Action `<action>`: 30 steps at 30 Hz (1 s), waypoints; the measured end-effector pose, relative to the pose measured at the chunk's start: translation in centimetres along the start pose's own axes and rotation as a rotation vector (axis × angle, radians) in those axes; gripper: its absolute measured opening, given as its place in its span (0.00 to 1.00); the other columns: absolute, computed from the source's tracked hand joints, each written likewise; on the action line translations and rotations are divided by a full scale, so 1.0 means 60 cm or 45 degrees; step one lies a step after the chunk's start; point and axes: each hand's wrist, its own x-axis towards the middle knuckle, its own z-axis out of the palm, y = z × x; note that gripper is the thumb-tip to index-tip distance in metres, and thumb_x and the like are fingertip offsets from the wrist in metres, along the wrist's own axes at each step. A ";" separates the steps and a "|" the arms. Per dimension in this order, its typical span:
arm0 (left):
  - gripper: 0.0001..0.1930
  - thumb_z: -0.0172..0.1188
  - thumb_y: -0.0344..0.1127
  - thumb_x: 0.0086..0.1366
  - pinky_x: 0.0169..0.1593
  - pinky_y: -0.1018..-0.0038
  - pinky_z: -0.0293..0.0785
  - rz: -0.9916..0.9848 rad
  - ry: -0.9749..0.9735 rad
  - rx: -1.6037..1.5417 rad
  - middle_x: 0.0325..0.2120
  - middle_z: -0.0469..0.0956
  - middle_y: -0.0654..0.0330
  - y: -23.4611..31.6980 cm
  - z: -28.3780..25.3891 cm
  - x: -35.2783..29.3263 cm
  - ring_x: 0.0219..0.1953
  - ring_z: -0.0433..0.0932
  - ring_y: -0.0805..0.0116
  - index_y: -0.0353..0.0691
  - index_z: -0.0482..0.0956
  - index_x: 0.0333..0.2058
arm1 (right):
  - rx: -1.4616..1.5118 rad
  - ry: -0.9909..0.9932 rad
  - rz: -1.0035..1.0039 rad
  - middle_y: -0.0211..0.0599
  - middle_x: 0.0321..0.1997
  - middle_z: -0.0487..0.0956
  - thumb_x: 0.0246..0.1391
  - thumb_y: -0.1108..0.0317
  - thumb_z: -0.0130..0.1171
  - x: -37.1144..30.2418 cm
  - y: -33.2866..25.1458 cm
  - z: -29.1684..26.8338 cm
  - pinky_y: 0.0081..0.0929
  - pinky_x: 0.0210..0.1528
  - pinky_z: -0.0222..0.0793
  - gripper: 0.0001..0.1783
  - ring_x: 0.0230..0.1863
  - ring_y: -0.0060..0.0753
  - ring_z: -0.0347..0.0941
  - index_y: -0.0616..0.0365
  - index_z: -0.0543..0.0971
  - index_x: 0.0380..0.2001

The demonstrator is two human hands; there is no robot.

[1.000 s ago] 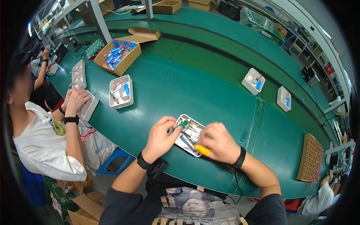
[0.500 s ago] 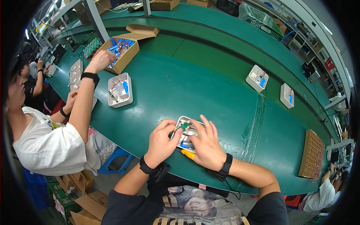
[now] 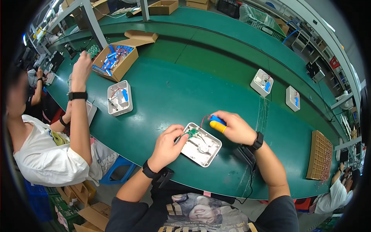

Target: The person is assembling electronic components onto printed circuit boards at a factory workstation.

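A white plastic case (image 3: 211,141) lies open in front of me, with a round pale part and thin wires inside. My left hand (image 3: 169,144) pinches a green circuit board (image 3: 193,133) at the case's left side. Beyond the case's right side, my right hand (image 3: 236,127) is closed round a blue cylindrical battery (image 3: 217,119). A red wire runs from the battery toward the board. Along the battery, at the same hand, shows a rounded yellow-orange piece (image 3: 218,126), perhaps a tool handle; its other end is hidden.
Similar white cases with blue batteries stand at left (image 3: 120,98) and far right (image 3: 262,82). A cardboard box (image 3: 123,66) of blue batteries sits far left, near a co-worker's raised hand (image 3: 82,69). A brown gridded tray (image 3: 320,154) lies at right.
My right hand has lifted the battery out of the case and moved right and away with it, the yellow-orange piece going along. My left hand stays at the board. The co-worker's hand has left the box.
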 end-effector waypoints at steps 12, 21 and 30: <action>0.10 0.63 0.37 0.71 0.54 0.67 0.75 -0.039 0.045 -0.029 0.49 0.83 0.55 -0.017 0.034 0.014 0.52 0.80 0.55 0.35 0.87 0.41 | -0.645 0.377 -0.938 0.44 0.59 0.80 0.55 0.70 0.69 -0.005 0.042 0.047 0.42 0.60 0.74 0.17 0.60 0.45 0.77 0.56 0.83 0.49; 0.18 0.66 0.33 0.67 0.61 0.62 0.72 -0.169 -0.051 -0.506 0.52 0.81 0.49 0.002 0.033 -0.001 0.55 0.79 0.52 0.36 0.82 0.54 | -0.695 0.412 -1.039 0.42 0.52 0.83 0.48 0.73 0.70 -0.002 0.062 0.060 0.41 0.51 0.81 0.16 0.49 0.46 0.83 0.59 0.83 0.42; 0.26 0.65 0.30 0.60 0.63 0.58 0.70 -0.032 0.001 -0.014 0.52 0.80 0.45 -0.005 0.031 -0.008 0.58 0.76 0.48 0.36 0.78 0.59 | -0.757 0.707 -0.873 0.42 0.50 0.83 0.46 0.76 0.70 -0.027 0.057 0.075 0.35 0.43 0.83 0.14 0.43 0.44 0.84 0.60 0.82 0.39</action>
